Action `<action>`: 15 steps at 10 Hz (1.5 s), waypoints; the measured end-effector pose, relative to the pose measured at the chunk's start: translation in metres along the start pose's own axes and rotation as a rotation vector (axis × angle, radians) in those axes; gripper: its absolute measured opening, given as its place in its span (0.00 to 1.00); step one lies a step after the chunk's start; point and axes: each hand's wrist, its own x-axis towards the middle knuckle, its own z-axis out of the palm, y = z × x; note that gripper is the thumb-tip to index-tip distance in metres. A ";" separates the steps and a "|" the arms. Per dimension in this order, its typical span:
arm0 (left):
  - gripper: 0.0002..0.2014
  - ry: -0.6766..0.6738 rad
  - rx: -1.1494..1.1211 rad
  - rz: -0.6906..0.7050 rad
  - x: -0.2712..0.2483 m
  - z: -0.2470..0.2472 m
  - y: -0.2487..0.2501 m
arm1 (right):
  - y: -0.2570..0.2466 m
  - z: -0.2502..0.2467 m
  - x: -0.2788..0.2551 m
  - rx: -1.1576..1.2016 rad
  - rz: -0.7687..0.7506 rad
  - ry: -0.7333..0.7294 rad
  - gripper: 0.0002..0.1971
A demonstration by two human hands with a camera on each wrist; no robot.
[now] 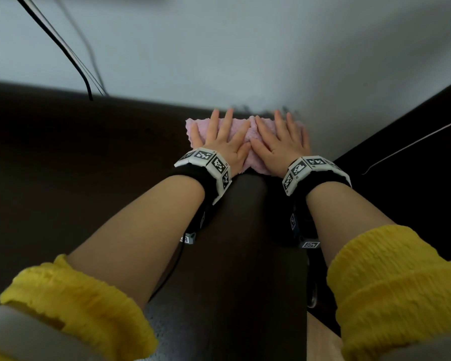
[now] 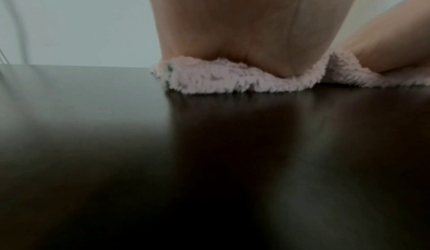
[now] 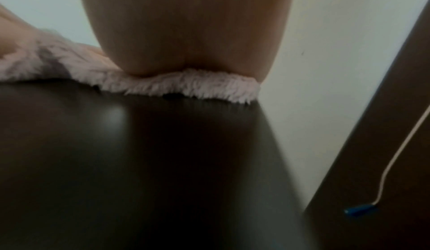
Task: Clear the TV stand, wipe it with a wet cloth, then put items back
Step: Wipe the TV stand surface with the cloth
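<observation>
- Dark wood TV stand (image 1: 63, 157) runs under our arms, its back edge against a pale wall (image 1: 219, 48).
- Black cables (image 1: 71, 56) hang at left.
- Pink cloth (image 1: 248, 131) lies near the stand's right end.
- Our left hand (image 1: 224, 142) and right hand (image 1: 279, 144) press it flat, fingers straight.
- Wrist markers: no readable writing.

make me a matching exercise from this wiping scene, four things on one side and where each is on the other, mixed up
Things:
1. fluffy pink cloth
2. dark brown TV stand top
3. black cables
4. thin white cord with a blue plug

Places:
A. hanging down the pale wall at the far left
B. lying on the dark surface to the right of the stand
C. flat under the left hand and the right hand
D. under the cloth, running up to the wall

Pairs: 1-C, 2-D, 3-A, 4-B
</observation>
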 end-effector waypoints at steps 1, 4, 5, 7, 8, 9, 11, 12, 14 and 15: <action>0.25 0.019 -0.010 0.002 -0.011 0.002 0.016 | 0.015 0.003 -0.015 0.001 -0.007 0.000 0.26; 0.26 -0.007 0.058 0.053 -0.065 0.019 0.039 | 0.034 0.037 -0.065 -0.028 -0.090 -0.003 0.36; 0.27 -0.056 0.088 0.076 -0.093 0.022 0.043 | 0.034 0.055 -0.097 -0.018 -0.110 0.028 0.39; 0.27 -0.104 0.113 0.151 -0.171 0.041 0.044 | 0.011 0.077 -0.181 0.022 -0.013 0.042 0.41; 0.27 -0.133 0.089 0.209 -0.221 0.057 0.042 | 0.001 0.108 -0.236 0.001 0.011 0.052 0.39; 0.27 -0.148 0.100 0.245 -0.274 0.073 0.038 | -0.017 0.123 -0.293 -0.071 0.081 0.027 0.38; 0.28 -0.239 0.101 0.273 -0.367 0.093 0.027 | -0.055 0.153 -0.386 -0.157 0.173 -0.059 0.40; 0.29 -0.266 0.127 0.283 -0.400 0.100 0.022 | -0.069 0.171 -0.417 -0.213 0.157 -0.069 0.39; 0.28 -0.288 0.126 0.262 -0.435 0.107 0.018 | -0.080 0.188 -0.451 -0.200 0.125 -0.065 0.36; 0.28 -0.319 0.120 0.246 -0.443 0.105 0.019 | -0.085 0.192 -0.460 -0.168 0.115 -0.066 0.34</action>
